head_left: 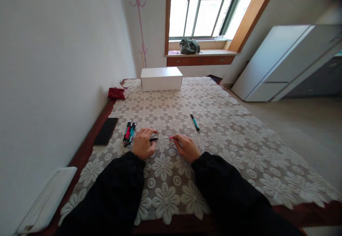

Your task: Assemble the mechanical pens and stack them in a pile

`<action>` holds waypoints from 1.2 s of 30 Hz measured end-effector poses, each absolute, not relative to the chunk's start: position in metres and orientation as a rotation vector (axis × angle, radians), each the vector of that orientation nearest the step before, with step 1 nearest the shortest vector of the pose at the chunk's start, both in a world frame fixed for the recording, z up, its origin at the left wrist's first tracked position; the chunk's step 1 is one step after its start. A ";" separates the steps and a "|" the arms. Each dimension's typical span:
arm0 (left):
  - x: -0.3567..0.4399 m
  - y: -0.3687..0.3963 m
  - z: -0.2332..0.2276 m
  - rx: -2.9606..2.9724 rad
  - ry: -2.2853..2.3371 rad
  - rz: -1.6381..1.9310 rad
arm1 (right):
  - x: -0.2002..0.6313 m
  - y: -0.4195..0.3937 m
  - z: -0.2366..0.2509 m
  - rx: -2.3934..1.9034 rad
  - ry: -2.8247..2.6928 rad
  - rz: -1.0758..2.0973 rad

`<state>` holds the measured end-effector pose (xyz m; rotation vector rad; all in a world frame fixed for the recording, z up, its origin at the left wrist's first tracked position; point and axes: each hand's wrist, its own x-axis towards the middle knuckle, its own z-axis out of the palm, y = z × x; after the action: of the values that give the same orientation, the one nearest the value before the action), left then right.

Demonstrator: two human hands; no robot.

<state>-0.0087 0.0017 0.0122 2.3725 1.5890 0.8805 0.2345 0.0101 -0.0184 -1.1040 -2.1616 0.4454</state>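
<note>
Fingers of left hand (143,142) pinch a slim black pen part (153,139); right hand (186,147) pinches a thin red-tipped piece (170,138).

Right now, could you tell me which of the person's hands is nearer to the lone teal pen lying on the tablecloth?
Right. The right hand lies just below and left of the teal pen; the left hand is farther left, beside the bundle of pens.

Pens, boxes and flat things counted around the white box

Taking the white box (161,78) as the landmark: one box; nearer than it, one bundle of about four pens (129,133) to its left, one lone teal pen (195,121) to its right, two pen pieces in two hands (142,144) (186,147), one black phone (106,131), one red packet (117,93) beside it, one grey bag (189,46) beyond.
</note>
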 end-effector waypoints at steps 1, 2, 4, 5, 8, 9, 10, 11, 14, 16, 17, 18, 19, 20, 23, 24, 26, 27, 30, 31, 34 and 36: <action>-0.009 0.002 0.010 2.371 1.628 0.846 | 0.234 0.010 -0.019 -1.111 -2.154 0.443; -0.009 0.003 0.008 2.370 1.660 0.815 | 0.235 0.011 -0.019 -1.116 -2.148 0.443; -0.009 0.003 0.003 2.369 1.707 0.785 | 0.235 0.012 -0.019 -1.119 -2.141 0.454; -0.009 0.004 0.001 2.367 1.722 0.786 | 0.235 0.012 -0.019 -1.120 -2.138 0.461; -0.010 0.004 -0.002 2.369 1.719 0.798 | 0.235 0.012 -0.020 -1.127 -2.138 0.469; -0.009 0.004 -0.002 2.369 1.701 0.800 | 0.235 0.012 -0.020 -1.131 -2.143 0.465; -0.009 0.004 -0.001 2.368 1.672 0.799 | 0.235 0.012 -0.020 -1.135 -2.150 0.460; -0.008 0.004 0.000 2.366 1.640 0.800 | 0.235 0.012 -0.019 -1.139 -2.157 0.453; -0.005 0.002 0.004 2.347 1.546 0.824 | 0.234 0.012 -0.018 -1.157 -2.158 0.429; -0.004 0.001 0.006 2.342 1.489 0.847 | 0.234 0.011 -0.018 -1.168 -2.155 0.424; -0.003 0.001 0.006 2.343 1.464 0.858 | 0.234 0.011 -0.018 -1.170 -2.156 0.427; -0.003 0.001 0.006 2.345 1.443 0.866 | 0.234 0.011 -0.018 -1.171 -2.159 0.435; -0.003 0.000 0.006 2.346 1.428 0.873 | 0.234 0.011 -0.019 -1.171 -2.162 0.444; -0.003 0.000 0.006 2.343 1.417 0.878 | 0.233 0.012 -0.019 -1.170 -2.163 0.453; -0.003 0.001 0.005 2.325 1.383 0.889 | 0.233 0.012 -0.021 -1.163 -2.167 0.470; -0.003 0.001 0.004 2.322 1.370 0.891 | 0.233 0.012 -0.021 -1.155 -2.173 0.473; -0.002 0.001 0.004 2.321 1.352 0.891 | 0.233 0.012 -0.021 -1.133 -2.189 0.475; -0.002 0.001 0.004 2.324 1.345 0.887 | 0.233 0.012 -0.021 -1.122 -2.197 0.473; -0.002 0.001 0.004 2.341 1.325 0.873 | 0.233 0.012 -0.021 -1.099 -2.214 0.464; -0.002 0.001 0.005 2.352 1.317 0.868 | 0.233 0.011 -0.020 -1.095 -2.220 0.461; -0.001 0.000 0.006 2.394 1.280 0.849 | 0.233 0.011 -0.019 -1.074 -2.247 0.457; -0.001 0.000 0.006 2.417 1.245 0.836 | 0.232 0.011 -0.018 -1.038 -2.272 0.465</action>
<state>-0.0012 0.0001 0.0059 2.4168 1.2454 0.8356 0.2323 0.0113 -0.0183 -1.0381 -2.2725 0.4647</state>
